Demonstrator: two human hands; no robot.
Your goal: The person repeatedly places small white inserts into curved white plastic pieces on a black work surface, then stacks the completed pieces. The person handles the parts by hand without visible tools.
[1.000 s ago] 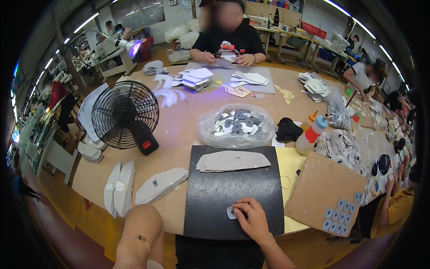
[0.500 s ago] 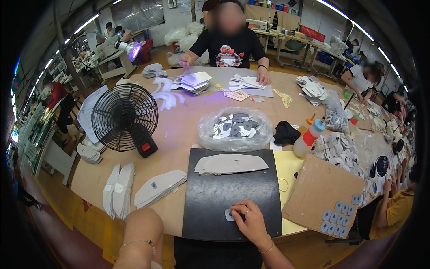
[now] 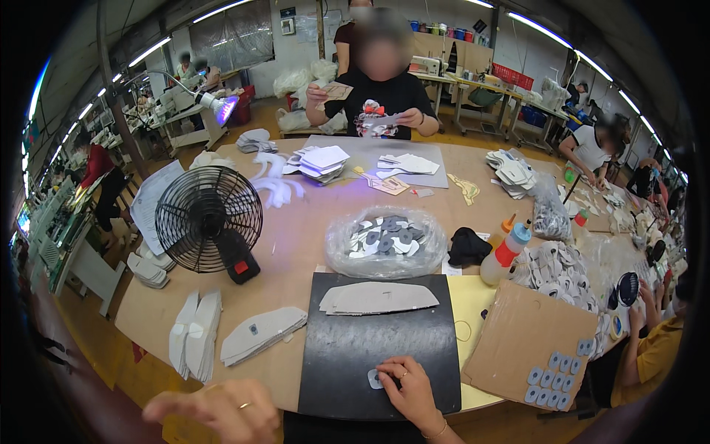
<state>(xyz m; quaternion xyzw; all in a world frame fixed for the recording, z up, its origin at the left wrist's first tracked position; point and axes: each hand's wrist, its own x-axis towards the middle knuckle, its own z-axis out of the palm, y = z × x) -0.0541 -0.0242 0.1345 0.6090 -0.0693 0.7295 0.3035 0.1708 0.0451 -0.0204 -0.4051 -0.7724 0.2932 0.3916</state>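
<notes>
Clearly, we have the big brown table [image 3: 292, 229] spread before us, and across it sits a person in a black shirt [image 3: 399, 92] with a flat piece raised in each hand. Near our edge lies a black mat [image 3: 370, 337], and to its right a sheet of cardboard [image 3: 518, 337] sits tilted, partly over a yellow sheet [image 3: 462, 296]. We see a black fan [image 3: 208, 220] on the left, and beyond the mat a clear plastic bag [image 3: 344, 255] with grey and white pieces showing in it. Along the mat's far side rests a stack of pale grey pieces [image 3: 379, 297]; a squeeze bottle [image 3: 503, 255] with a red band stands beyond the cardboard.

Our left hand [image 3: 222, 416] is blurred, in front of the table's near edge, index finger stretched leftward and the others bent; we cannot tell whether it grips anything. Our right hand [image 3: 408, 388] rests low on the mat with its fingers bent. Smallest of all, a grey patch [image 3: 374, 379] with a dark centre lies flat on the mat, just left of the right fingertips, which cover its right edge; whether they pinch it or only press it, we cannot tell.
</notes>
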